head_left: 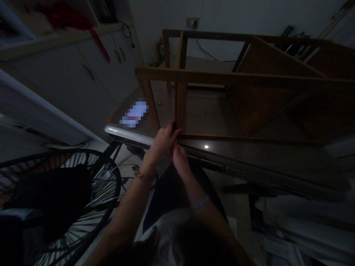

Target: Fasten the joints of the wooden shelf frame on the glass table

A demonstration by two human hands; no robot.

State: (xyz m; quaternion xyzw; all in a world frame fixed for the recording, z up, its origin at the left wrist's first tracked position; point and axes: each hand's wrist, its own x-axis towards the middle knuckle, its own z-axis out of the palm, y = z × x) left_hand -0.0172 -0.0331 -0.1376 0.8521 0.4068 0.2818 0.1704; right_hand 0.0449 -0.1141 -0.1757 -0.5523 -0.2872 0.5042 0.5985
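A wooden frame (235, 78), like an unfinished shelf or stool, lies on its side on a dark glossy table (249, 155). My left hand (164, 139) grips the base of an upright wooden post (181, 96) at the table's near edge, fingers curled round it. Directly below and touching the left one, my right hand (179, 157) is closed at the same joint; what it holds is hidden. A beaded bracelet (143, 176) sits on my left wrist, a thin band (200, 203) on the right. The room is dim.
White cabinets (83, 74) run along the left wall. A round wire chair (69, 199) with a dark cushion stands at lower left. A wall socket (192, 22) with a cable is behind the frame. Pale cloth or papers (302, 225) lie at lower right.
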